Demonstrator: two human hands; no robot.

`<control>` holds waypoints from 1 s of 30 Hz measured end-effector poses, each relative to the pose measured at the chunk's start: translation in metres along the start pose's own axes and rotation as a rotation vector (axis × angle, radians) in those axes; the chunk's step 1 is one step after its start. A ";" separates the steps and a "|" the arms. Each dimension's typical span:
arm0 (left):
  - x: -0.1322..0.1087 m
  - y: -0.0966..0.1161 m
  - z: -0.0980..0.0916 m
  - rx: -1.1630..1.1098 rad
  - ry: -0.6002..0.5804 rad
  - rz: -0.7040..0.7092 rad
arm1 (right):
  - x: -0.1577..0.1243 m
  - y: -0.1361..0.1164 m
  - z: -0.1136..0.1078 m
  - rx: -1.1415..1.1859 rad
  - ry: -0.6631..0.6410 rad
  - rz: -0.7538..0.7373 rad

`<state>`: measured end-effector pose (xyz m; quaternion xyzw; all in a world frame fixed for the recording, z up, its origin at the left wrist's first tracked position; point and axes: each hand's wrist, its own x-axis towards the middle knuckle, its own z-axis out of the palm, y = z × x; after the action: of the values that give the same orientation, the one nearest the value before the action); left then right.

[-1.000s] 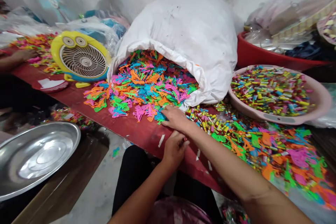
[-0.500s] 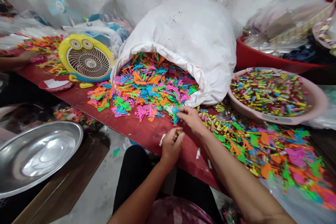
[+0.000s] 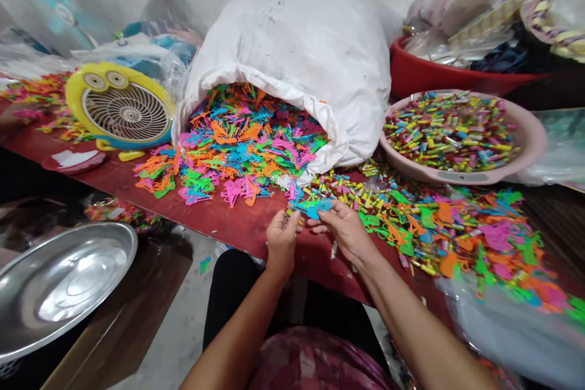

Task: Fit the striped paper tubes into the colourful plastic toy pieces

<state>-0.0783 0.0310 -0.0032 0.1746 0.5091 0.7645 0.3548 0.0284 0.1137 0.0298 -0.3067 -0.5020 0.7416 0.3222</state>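
Observation:
In the middle of the head view, my right hand point(image 3: 348, 230) grips a flat blue plastic toy piece point(image 3: 313, 207) with a perforated end. My left hand point(image 3: 281, 239) is closed at the other end of it, its fingertips pinching something small with a yellowish edge, mostly hidden. Just beyond both hands, similar pink, orange, green and blue toy pieces point(image 3: 247, 146) spill from a big white sack point(image 3: 301, 24) onto the red tabletop point(image 3: 201, 219). Small wrapped colourful tubes point(image 3: 347, 192) lie beside my right hand, and more of the plastic pieces point(image 3: 443, 213) are mixed among them further right.
A pink basin point(image 3: 532, 140) of small tubes stands at the right, with a red tub point(image 3: 439, 76) behind. At the left are a yellow fan point(image 3: 75, 97), a red basket point(image 3: 85, 163) and a steel basin point(image 3: 123, 244). Another person's arm point(image 3: 13, 119) shows at the far left.
My right hand has taken the blue toy piece from the edge of the pile and drawn it nearer. My left hand has risen to meet it. The whole view has shifted slightly.

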 end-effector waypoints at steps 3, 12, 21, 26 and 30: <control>0.002 0.001 0.003 -0.040 -0.028 -0.045 | -0.006 0.004 -0.007 -0.021 -0.021 0.019; 0.005 -0.003 0.003 0.065 -0.081 -0.062 | -0.015 -0.005 -0.029 -0.160 0.012 0.039; 0.004 0.002 0.004 0.111 -0.240 -0.102 | -0.013 -0.022 -0.047 -0.566 -0.250 0.036; 0.005 0.003 0.006 0.205 -0.304 -0.038 | -0.022 -0.020 -0.053 -0.654 -0.359 0.134; 0.004 0.000 0.007 0.446 -0.242 0.123 | -0.033 -0.023 -0.052 -0.656 -0.083 -0.089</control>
<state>-0.0769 0.0387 -0.0003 0.3695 0.6074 0.6269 0.3186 0.0931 0.1228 0.0401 -0.3414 -0.7398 0.5373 0.2178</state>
